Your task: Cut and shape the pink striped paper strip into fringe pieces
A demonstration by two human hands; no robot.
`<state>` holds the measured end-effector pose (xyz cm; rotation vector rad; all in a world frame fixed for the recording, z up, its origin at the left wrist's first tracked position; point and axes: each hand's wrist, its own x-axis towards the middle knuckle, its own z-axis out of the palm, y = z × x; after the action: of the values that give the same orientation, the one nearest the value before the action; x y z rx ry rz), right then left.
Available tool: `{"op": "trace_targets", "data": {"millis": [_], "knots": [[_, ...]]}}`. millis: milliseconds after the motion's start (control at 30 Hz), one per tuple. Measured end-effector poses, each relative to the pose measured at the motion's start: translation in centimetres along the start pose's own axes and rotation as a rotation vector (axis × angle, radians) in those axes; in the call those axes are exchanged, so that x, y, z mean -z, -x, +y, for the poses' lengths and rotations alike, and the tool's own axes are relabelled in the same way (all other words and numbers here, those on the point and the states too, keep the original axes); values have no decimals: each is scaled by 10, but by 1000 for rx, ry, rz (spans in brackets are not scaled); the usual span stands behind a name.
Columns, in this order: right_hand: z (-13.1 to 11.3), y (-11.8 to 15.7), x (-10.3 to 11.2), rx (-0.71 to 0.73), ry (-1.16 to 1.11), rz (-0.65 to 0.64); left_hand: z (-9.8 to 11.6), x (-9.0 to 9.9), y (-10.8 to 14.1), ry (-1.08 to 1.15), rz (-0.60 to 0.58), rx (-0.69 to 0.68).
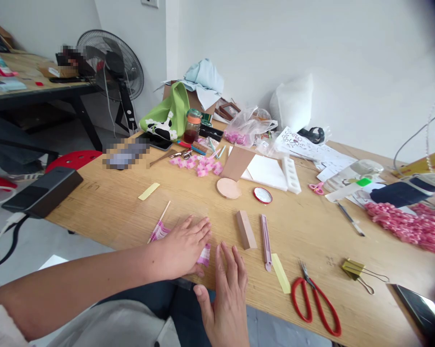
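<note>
Head view: L hand point(181, 248) spread flat over pink paper strip point(160, 232) on surface point(105, 207); R hand point(228, 299) spread, empty, at near edge.

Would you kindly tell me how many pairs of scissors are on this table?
2. A red-handled pair lies toward the front right of the table; a small pink-handled pair lies farther back beside papers. More may be hidden among the clutter.

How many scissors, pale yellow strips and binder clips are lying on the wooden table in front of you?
Red-handled scissors: 1
Pink-handled scissors: 1
Pale yellow strips: 2
Gold binder clip: 1
Total: 5
</note>
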<state>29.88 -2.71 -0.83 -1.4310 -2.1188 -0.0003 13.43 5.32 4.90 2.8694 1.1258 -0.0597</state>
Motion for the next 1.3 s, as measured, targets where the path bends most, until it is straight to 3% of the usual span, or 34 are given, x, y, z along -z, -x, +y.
{"op": "trace_targets", "data": {"millis": [200,867,1300], "knots": [[-4,-5,-2,15,106,-31,1,6,0,-14,-61,14],[-6,-8,-9,38,242,-41,-5,-2,1,68,20,-11],[-4,-5,-7,31,169,-40,-20,34,20,144,-14,-25]]}}
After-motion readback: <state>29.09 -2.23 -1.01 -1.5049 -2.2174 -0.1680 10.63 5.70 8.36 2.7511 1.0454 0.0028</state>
